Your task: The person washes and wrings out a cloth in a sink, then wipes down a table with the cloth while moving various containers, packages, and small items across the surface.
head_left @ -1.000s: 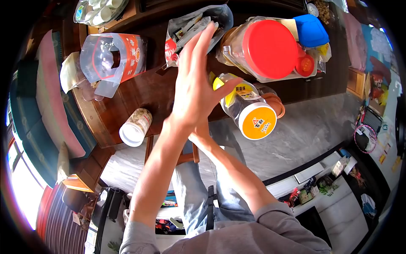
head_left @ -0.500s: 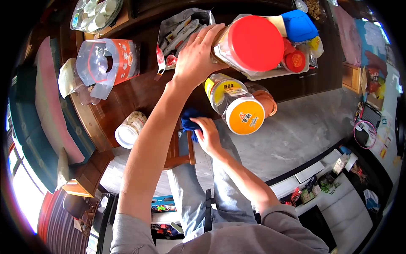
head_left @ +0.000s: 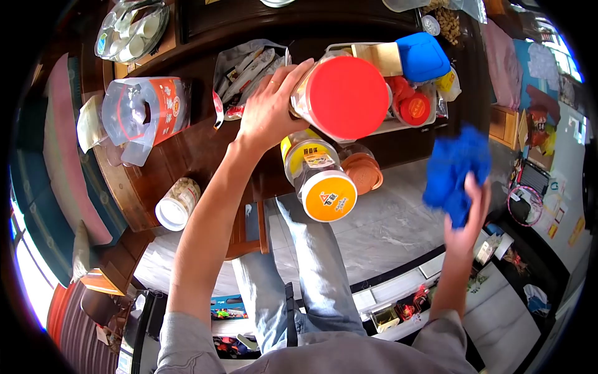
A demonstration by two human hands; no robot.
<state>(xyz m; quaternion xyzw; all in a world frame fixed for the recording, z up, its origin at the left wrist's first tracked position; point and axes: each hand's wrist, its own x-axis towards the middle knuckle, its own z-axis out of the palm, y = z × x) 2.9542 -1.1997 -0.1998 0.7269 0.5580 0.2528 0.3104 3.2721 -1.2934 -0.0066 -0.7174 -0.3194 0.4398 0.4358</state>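
Note:
My left hand (head_left: 271,109) is wrapped round the left side of a large clear jar with a red lid (head_left: 347,98), which leans toward me above the dark wooden table (head_left: 218,146). Out to the right, past the table's edge, my right hand (head_left: 467,215) grips a crumpled blue cloth (head_left: 458,171), both slightly blurred. Just below the red-lidded jar stands a clear jar with a yellow-orange lid (head_left: 329,196). Beside it is an orange-brown container (head_left: 361,173). An open bag of packets (head_left: 249,71) lies behind my left hand.
A tray (head_left: 405,123) holds a blue-lidded box (head_left: 423,57) and a small red-lidded jar (head_left: 415,109). At the left are a clear plastic container with an orange label (head_left: 165,109), a white-lidded bottle (head_left: 177,204) and a tray of cups (head_left: 132,31). A wooden stool (head_left: 249,234) stands below.
My left hand has taken hold of the red-lidded jar and shifted it left and toward me. My right hand has come out from below the left arm and swung far right with the blue cloth.

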